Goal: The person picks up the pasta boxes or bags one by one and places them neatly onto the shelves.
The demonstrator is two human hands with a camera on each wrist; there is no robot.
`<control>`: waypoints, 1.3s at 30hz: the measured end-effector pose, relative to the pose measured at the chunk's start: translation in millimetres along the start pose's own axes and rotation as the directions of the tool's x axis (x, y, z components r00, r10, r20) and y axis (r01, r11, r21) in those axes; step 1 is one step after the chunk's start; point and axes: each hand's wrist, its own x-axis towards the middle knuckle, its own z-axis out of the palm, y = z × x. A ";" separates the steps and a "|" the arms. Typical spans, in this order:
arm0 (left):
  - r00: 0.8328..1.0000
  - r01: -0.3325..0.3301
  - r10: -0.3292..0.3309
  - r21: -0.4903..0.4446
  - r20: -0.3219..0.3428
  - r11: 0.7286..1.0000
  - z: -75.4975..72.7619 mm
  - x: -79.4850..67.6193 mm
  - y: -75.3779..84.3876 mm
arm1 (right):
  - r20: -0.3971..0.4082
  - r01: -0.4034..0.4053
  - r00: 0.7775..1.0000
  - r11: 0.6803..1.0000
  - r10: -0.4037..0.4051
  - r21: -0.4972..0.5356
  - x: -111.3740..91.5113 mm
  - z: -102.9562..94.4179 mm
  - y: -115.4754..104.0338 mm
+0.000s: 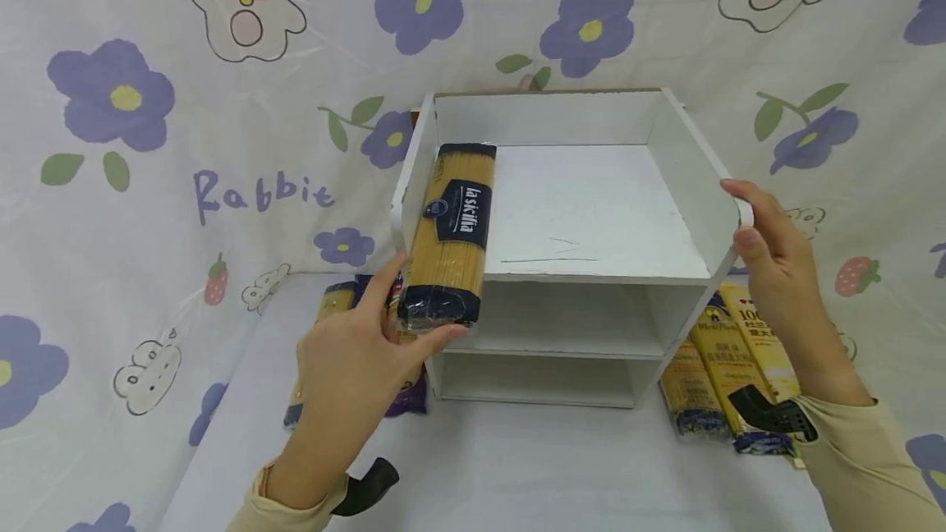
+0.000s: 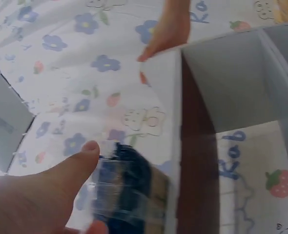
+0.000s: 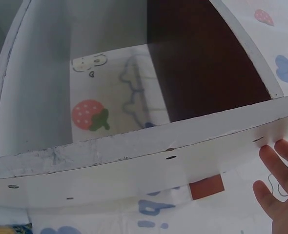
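Note:
A clear pack of spaghetti (image 1: 451, 269) with dark blue ends and a "la sicilia" label lies lengthwise along the left wall of a white shelf unit's (image 1: 591, 212) top tray. Its near end juts past the tray's front edge. My left hand (image 1: 355, 360) holds that end, a finger at its left side and the thumb by the front corner. In the left wrist view, the pack's blue end (image 2: 129, 190) shows beside the thumb. At the shelf's right wall, my right hand (image 1: 783, 286) touches the front corner; two extended fingers (image 3: 276, 165) press the white panel in the right wrist view.
Several yellow pasta packs (image 1: 709, 376) lie on the white-covered table (image 1: 547, 466) to the shelf's right. More packs, one a purple bag (image 1: 410, 401), lie at its left, partly hidden by my left hand. A patterned cloth (image 1: 251, 113) hangs behind.

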 end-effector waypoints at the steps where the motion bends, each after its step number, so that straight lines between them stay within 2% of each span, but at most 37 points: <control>1: 1.000 -0.026 0.026 -0.062 0.005 0.998 -5.0 -2.4 0.1 | 0.001 0.000 1.000 1.000 0.000 -0.002 -0.5 0.5 -0.4; 2: 0.998 -0.064 0.067 -0.159 0.009 0.985 -8.9 -4.8 -0.7 | 0.000 -0.007 1.000 1.000 0.007 -0.001 -0.8 0.8 -0.6; 3: 0.993 -0.100 0.113 -0.283 0.029 0.954 -11.8 -7.3 -1.9 | -0.002 -0.011 1.000 1.000 0.011 -0.004 -0.9 0.8 -0.6; 4: 0.984 -0.116 0.163 -0.437 0.071 0.892 -14.3 -9.4 -3.5 | -0.005 -0.013 1.000 1.000 0.013 -0.007 -0.9 1.0 -0.2; 5: 0.967 -0.114 0.229 -0.604 0.116 0.789 -16.0 -10.7 -5.3 | -0.009 -0.017 1.000 1.000 0.017 -0.010 -0.9 1.1 0.1; 6: 0.941 -0.071 0.294 -0.748 0.170 0.660 -16.7 -11.3 -7.2 | -0.010 -0.014 1.000 1.000 0.013 -0.016 -1.1 1.1 0.7; 7: 0.908 0.003 0.355 -0.851 0.223 0.526 -16.7 -11.5 -8.8 | -0.014 -0.015 1.000 1.000 0.015 -0.017 -1.0 1.2 1.1; 8: 0.871 0.091 0.410 -0.908 0.272 0.409 -15.9 -11.1 -10.6 | -0.018 -0.018 1.000 1.000 0.018 -0.012 -0.9 1.5 1.5; 9: 0.833 0.172 0.459 -0.933 0.309 0.316 -14.1 -10.2 -12.3 | -0.019 -0.016 1.000 1.000 0.016 -0.011 -0.9 1.8 2.0; 10: 0.800 0.231 0.500 -0.940 0.331 0.252 -11.3 -8.5 -13.8 | -0.019 -0.014 1.000 1.000 0.014 -0.010 -0.8 1.9 2.3; 11: 0.772 0.268 0.538 -0.941 0.337 0.205 -7.8 -6.7 -15.2 | -0.020 -0.012 1.000 1.000 0.012 -0.003 -0.7 2.0 2.6; 13: 0.739 0.311 0.576 -0.935 0.350 0.170 -0.6 -4.0 -17.5 | -0.018 -0.011 1.000 1.000 0.011 0.003 -1.3 2.4 3.2; 14: 0.730 0.315 0.588 -0.935 0.347 0.160 3.0 -2.9 -18.7 | -0.015 -0.009 1.000 1.000 0.009 0.003 -1.7 2.5 3.3; 16: 0.728 0.295 0.600 -0.941 0.332 0.163 10.3 -1.0 -20.9 | -0.011 -0.003 1.000 1.000 0.003 -0.005 -2.1 2.7 3.5; 18: 0.735 0.262 0.605 -0.951 0.307 0.164 16.6 1.4 -22.4 | -0.010 -0.008 1.000 1.000 0.008 -0.009 -2.4 2.4 3.0; 21: 0.754 0.216 0.600 -0.964 0.266 0.156 25.6 5.5 -24.1 | -0.012 -0.018 1.000 1.000 0.018 -0.012 -2.1 1.6 2.1; 26: 0.784 0.198 0.571 -0.970 0.245 0.144 36.3 13.3 -25.5 | -0.009 -0.027 1.000 1.000 0.027 -0.005 -2.3 1.1 1.7; 29: 0.791 0.192 0.561 -0.970 0.244 0.152 39.0 16.4 -25.7 | -0.006 -0.031 0.999 0.999 0.031 -0.005 -2.4 1.5 1.7; 31: 0.789 0.189 0.564 -0.970 0.244 0.155 38.6 17.1 -25.7 | -0.010 -0.035 0.999 0.999 0.035 -0.005 -2.0 1.7 1.7; 32: 0.784 0.190 0.569 -0.968 0.249 0.163 37.7 17.1 -26.0 | -0.012 -0.032 0.999 0.999 0.032 0.000 -1.7 1.8 2.0; 34: 0.760 0.203 0.596 -0.966 0.259 0.161 35.2 16.4 -28.2 | -0.016 -0.030 0.999 1.000 0.030 0.009 -1.1 1.8 1.9; 37: 0.699 0.205 0.673 -0.969 0.242 0.136 30.2 15.1 -38.4 | -0.020 -0.026 0.999 0.999 0.027 0.024 -0.6 1.7 1.9; 39: 0.659 0.202 0.725 -0.976 0.199 0.083 27.4 14.3 -50.8 | -0.018 -0.039 0.999 0.999 0.039 0.023 -0.7 1.5 1.3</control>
